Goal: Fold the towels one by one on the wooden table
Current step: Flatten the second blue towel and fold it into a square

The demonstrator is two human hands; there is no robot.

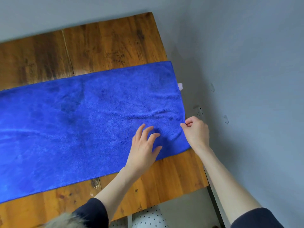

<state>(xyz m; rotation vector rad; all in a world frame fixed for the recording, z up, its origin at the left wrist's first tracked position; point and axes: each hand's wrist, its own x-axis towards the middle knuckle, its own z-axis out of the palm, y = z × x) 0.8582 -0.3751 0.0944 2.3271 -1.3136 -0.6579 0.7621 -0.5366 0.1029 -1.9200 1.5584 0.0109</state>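
While blue towel (65,129) lies spread flat along wooden bench (115,45), its right end reaching bench edge near grey wall (246,63), we see both hands at that end. Left hand (143,145) rests on towel, fingers (148,134) spread, slightly bent. Right hand (195,130) at towel's right edge, fingers curled, thumb and forefinger pinching hem. Small white tag (180,86) sticks out from towel's far right edge. Dark sleeves on both arms.
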